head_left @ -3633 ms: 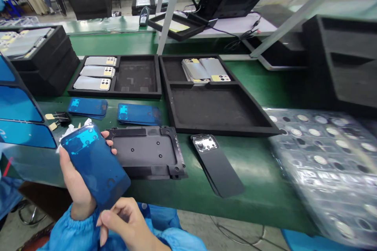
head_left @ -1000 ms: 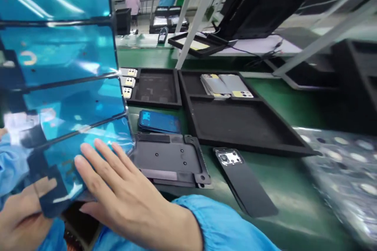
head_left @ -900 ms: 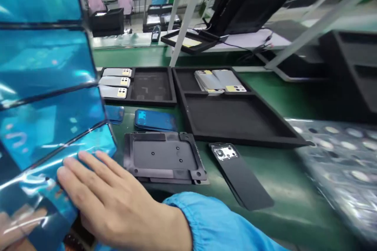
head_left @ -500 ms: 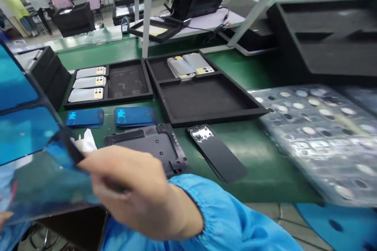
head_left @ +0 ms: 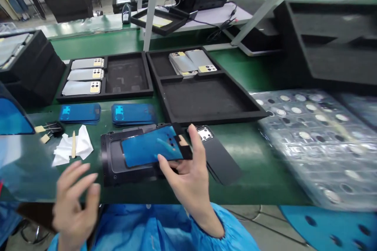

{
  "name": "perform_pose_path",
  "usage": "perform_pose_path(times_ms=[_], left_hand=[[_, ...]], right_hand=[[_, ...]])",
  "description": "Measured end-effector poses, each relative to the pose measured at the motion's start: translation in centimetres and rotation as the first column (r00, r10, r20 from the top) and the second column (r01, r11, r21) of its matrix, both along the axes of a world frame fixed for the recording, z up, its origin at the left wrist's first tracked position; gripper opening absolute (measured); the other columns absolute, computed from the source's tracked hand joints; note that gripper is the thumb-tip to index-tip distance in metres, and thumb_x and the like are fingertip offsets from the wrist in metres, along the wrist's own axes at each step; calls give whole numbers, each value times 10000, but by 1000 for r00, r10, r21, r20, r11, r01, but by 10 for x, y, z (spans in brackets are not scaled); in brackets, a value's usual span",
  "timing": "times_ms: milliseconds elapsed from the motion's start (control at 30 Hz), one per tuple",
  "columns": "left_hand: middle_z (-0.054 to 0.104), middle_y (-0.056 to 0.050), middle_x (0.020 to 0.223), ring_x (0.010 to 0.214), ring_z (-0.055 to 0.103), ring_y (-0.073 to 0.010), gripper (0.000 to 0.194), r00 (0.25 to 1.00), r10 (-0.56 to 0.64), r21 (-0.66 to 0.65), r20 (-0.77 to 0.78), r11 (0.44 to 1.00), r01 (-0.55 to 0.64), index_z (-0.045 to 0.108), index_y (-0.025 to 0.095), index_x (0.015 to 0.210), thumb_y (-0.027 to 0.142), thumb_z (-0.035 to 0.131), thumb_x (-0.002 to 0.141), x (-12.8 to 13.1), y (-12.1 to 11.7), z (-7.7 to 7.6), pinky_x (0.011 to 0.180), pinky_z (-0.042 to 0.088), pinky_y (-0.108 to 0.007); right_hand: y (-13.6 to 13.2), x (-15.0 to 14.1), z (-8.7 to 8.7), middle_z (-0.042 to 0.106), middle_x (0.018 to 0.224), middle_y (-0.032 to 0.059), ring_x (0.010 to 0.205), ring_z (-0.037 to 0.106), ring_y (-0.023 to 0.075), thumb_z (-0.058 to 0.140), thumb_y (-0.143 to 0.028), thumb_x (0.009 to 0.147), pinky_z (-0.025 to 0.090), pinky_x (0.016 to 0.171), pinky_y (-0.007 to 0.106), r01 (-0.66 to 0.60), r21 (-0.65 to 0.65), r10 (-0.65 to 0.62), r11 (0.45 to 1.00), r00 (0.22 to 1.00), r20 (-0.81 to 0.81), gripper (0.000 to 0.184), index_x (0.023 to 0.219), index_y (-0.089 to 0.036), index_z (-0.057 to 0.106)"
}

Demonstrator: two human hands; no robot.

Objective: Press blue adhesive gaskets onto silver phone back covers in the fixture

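Film in blue, dark at one end, sits above the black fixture at the centre of our desk point(head_left: 256, 194), and whether the two touch we cannot tell. Our right hand point(head_left: 178, 143) grips the blue film point(head_left: 144, 149) near its right end, thumb on the near edge; we judge that hold spares most of its broad face from fingerprints. Our left hand point(head_left: 73, 204), blurred at eight o'clock from the black fixture point(head_left: 107, 164), is open with fingers loosely bent, holding nothing we can see. The fixture's raised rim and shallow recess look made to keep a flat part from sliding.

At eleven o'clock, the left tray point(head_left: 128, 76) carries silver panels point(head_left: 84, 74) in three rows, their camera ends all turned the same way, presumably for easy counting. At one o'clock, the right tray point(head_left: 204, 100) holds an overlapping pile of silver plates point(head_left: 191, 62) in its far compartment. Two blue stacks point(head_left: 134, 114) lie between fixture and trays, within easy reach, we reckon. White tissue point(head_left: 85, 143) bears a wooden stick point(head_left: 73, 145) at nine o'clock; at three o'clock, dark panels point(head_left: 222, 159) overlap just beside the fixture
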State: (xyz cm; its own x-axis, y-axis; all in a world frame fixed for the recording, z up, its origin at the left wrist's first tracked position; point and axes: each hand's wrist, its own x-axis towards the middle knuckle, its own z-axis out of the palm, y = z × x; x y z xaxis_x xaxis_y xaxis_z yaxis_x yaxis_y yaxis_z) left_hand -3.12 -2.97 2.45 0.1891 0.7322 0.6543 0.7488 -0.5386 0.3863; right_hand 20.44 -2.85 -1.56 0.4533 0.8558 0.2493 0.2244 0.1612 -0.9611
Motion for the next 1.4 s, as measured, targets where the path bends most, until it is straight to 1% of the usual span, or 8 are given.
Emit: perform_pose_path(times_ms=[100,267,433,567,733,967,1133,1400], left_hand=[[702,-58,1307,1396,520,-225,316,956,-193,-89,-219,980,178,659,232,1270,160,617,965,33,5,-14,1254,290,-410],[624,-55,1455,1590,154,-219,429,866,-206,-185,-455,974,135,540,184,1454,276,495,1038,39,15,-26,1303,-36,-447],[633,-71,1438,1578,199,-290,446,880,-187,-199,-436,974,108,534,237,1473,292,493,1032,30,14,-31,1283,1,-599],[629,-77,1446,1591,146,-252,403,885,-183,-192,-429,975,108,585,184,1411,241,518,1018,33,11,-30,1297,-38,-522],[660,-102,1399,1575,215,-267,356,895,-122,-173,-429,984,51,632,147,1337,207,530,1001,38,10,-25,1296,-41,-516],[523,-123,1542,1571,209,-331,432,851,-158,-186,-500,980,73,580,199,1423,332,521,1017,43,10,-27,1276,-7,-600],[479,-145,1569,1565,219,-346,431,846,-139,-168,-515,984,59,577,185,1417,331,516,1017,44,11,-27,1271,50,-617],[510,-153,1542,1492,361,-405,435,836,-110,-199,-538,980,1,576,207,1426,326,522,1011,48,12,-22,1222,173,-694]], right_hand=[[-4,-5,-2,351,1649,92,1122,725,240,679,-202,912,692,730,271,-46,-9,46,999,993,105,818,1597,-399,279],[-13,-6,-1,489,1559,116,1273,646,270,675,-236,942,666,881,373,-104,-31,107,994,987,120,844,1618,-368,188],[-21,42,-4,527,1511,111,1360,567,272,682,-256,940,458,1147,563,70,33,-74,997,987,141,767,1584,-335,274],[-31,105,-34,518,1491,188,1414,488,366,699,-475,891,356,1188,618,307,-168,-253,937,926,281,780,1544,-194,378],[-45,154,-80,517,1488,216,1386,463,475,646,-793,733,335,1165,664,269,-477,-58,837,910,411,982,1461,-154,486],[-50,153,-87,597,1423,159,1349,518,430,645,-761,749,351,1164,642,219,-461,-8,860,908,418,859,1395,-203,555],[-52,151,-79,655,1349,143,1269,593,417,702,-707,727,433,1115,609,287,-439,-94,852,907,410,815,1365,-210,601],[-54,148,-72,664,1311,154,1279,603,367,828,-547,711,419,1157,576,286,-275,-211,918,939,272,731,1307,-178,621]])
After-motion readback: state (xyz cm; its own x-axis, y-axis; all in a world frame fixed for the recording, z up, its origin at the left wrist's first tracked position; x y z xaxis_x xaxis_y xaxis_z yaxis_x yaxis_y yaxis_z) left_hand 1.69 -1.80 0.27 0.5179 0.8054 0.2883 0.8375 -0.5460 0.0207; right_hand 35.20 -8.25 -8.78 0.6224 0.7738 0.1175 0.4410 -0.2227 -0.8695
